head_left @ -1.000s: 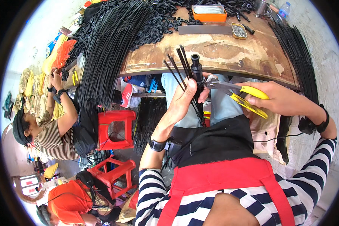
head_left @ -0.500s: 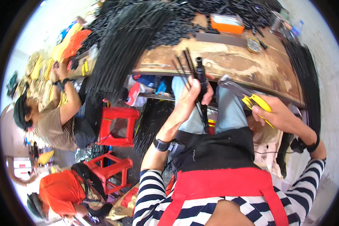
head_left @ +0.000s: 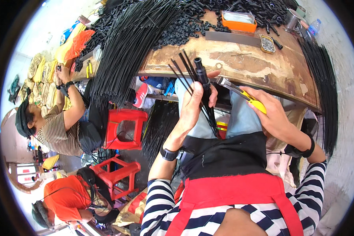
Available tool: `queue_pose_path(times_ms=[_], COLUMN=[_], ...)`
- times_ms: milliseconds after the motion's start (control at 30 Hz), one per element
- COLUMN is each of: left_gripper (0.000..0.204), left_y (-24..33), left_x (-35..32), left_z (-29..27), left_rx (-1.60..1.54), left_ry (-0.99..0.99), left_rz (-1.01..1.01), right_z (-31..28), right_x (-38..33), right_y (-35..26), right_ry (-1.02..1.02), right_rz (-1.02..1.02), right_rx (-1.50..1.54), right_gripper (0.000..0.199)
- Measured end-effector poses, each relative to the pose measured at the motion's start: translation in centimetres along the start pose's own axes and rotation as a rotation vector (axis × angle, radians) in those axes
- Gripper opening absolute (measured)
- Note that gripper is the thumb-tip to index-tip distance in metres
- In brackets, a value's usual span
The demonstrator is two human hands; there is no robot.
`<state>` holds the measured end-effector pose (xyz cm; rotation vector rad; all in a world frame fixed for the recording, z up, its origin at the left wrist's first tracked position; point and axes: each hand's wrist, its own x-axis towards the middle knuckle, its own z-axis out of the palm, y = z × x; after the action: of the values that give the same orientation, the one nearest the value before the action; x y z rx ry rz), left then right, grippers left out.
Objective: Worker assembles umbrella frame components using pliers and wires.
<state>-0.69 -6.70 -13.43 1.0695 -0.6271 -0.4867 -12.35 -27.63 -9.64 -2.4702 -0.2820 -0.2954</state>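
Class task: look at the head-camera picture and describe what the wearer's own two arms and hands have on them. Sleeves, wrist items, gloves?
Both hands are bare, no gloves. The left hand has a black wristwatch on its wrist; the forearm is uncovered up to a black-and-white striped sleeve pushed up near the elbow. The right hand has a black wristband at the wrist, and its striped sleeve reaches further down the forearm.

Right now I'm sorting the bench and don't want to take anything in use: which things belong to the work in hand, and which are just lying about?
In hand:
left hand gripping the black rod bundle
right hand holding yellow-handled pliers

Lying about:
orange tray
small tin of bits
metal cup
red stools
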Motion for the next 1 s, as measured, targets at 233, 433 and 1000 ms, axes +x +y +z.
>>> queue_pose_path(times_ms=[233,433,1000], left_gripper=[0.069,0.068,0.065], left_y=[-0.4,-0.1,-0.5], left_x=[-0.6,-0.9,0.3], left_z=[0.2,0.4,1.1], left_rx=[0.05,0.061,0.108], left_ry=[-0.013,0.008,-0.039], left_rz=[-0.016,-0.03,-0.003], right_z=[1.3,1.8,-5.1], right_x=[-0.2,0.1,0.6], right_y=[0.8,0.3,-1.0], right_ry=[0.155,0.223,-0.053], right_rz=[-0.035,-0.069,-0.078], right_rx=[-0.262,-0.36,-0.594], right_gripper=[0.065,0.066,0.053])
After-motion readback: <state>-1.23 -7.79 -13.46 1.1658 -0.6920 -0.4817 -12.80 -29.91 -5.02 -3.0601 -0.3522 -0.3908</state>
